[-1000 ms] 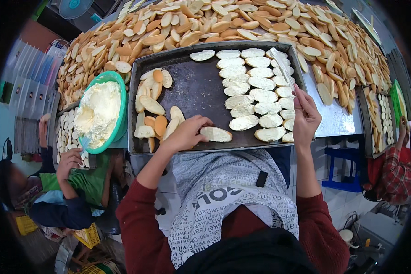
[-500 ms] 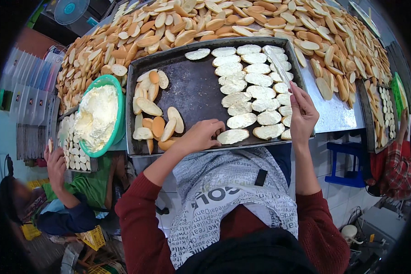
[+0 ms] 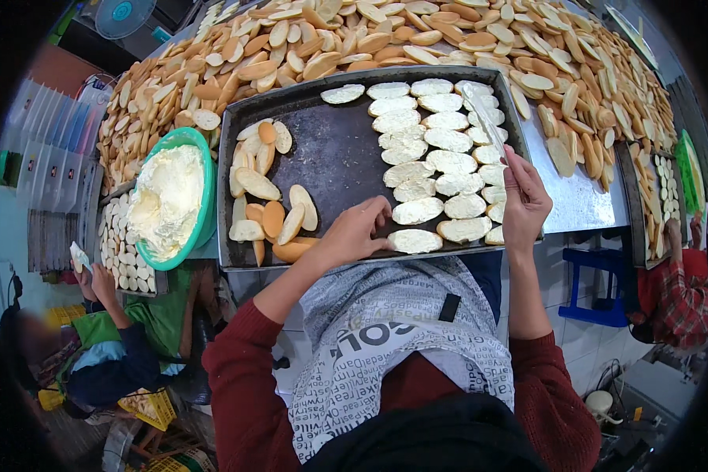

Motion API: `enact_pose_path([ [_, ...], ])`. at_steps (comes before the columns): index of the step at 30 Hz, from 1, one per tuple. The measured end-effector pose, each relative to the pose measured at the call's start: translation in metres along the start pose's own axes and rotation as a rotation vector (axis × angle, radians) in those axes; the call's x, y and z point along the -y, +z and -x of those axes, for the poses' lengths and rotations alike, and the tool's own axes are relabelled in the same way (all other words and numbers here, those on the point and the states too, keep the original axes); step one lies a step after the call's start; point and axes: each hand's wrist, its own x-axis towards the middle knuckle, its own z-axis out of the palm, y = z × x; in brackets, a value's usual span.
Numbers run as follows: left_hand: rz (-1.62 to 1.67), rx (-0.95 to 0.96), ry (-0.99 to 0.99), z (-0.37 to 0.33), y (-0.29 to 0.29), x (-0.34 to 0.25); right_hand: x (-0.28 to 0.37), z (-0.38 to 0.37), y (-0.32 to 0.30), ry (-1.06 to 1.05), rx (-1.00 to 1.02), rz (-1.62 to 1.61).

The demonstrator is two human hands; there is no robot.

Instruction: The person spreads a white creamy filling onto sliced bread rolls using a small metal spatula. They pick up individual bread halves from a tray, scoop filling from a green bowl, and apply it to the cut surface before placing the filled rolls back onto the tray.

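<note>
Farther right than a second ago, the left grip (image 3: 359, 230) and one coated slice (image 3: 414, 241) are now sitting near the lower edge of the tray (image 3: 330, 177), the slice ending a column of others. Its fingertips are meeting the slice's left end; whether they are pinching it, I cannot tell. The right grip (image 3: 525, 200) is clasping a knife (image 3: 484, 114), which is slanting over the rightmost slices. Plain slices (image 3: 257, 184) are lying loose at the tray's left, and a bowl (image 3: 210, 189) of cream (image 3: 161, 193) is standing beside it.
</note>
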Motion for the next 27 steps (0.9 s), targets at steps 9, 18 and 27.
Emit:
enact_pose_path([
  [9,-0.232,-0.133,0.23,-0.013,0.0,0.001,0.01,0.0,0.006,-0.002,0.012,-0.027],
  [18,-0.358,-0.114,0.239,-0.019,0.004,0.002,0.003,0.002,0.001,0.006,0.008,0.001],
  [27,-0.422,-0.117,0.284,-0.021,0.004,0.004,0.004,0.003,0.003,0.013,0.028,-0.012],
])
